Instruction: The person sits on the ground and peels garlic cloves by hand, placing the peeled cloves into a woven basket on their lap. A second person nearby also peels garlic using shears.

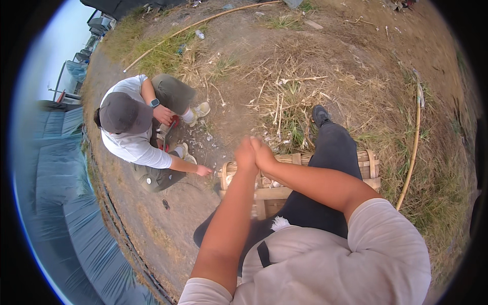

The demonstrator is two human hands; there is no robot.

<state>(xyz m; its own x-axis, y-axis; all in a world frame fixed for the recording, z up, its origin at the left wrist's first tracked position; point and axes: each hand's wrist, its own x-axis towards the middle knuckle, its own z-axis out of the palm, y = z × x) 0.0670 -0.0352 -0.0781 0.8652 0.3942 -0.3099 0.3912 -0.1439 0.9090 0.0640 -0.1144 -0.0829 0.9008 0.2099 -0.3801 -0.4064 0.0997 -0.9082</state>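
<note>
My left hand (pixel 245 153) and my right hand (pixel 264 153) are pressed together over the far side of a woven bamboo basket (pixel 276 193). Both look blurred, and whether anything is between them is hidden. Inside the basket, below my forearms, lie several whitish bulbs (pixel 267 182) that look like garlic. My leg (pixel 335 148) in dark trousers crosses over the basket's right part. A white tuft (pixel 280 223) shows at my waist, near the basket's near side.
A co-worker (pixel 133 126) squats at the left, one hand (pixel 204 170) reaching toward the basket, beside a red-handled tool (pixel 173 122). Dry stalks (pixel 280 110) litter the grass ahead. Bamboo poles lie at the right (pixel 413 152) and far left (pixel 183 29). Plastic sheeting (pixel 87 221) borders the left.
</note>
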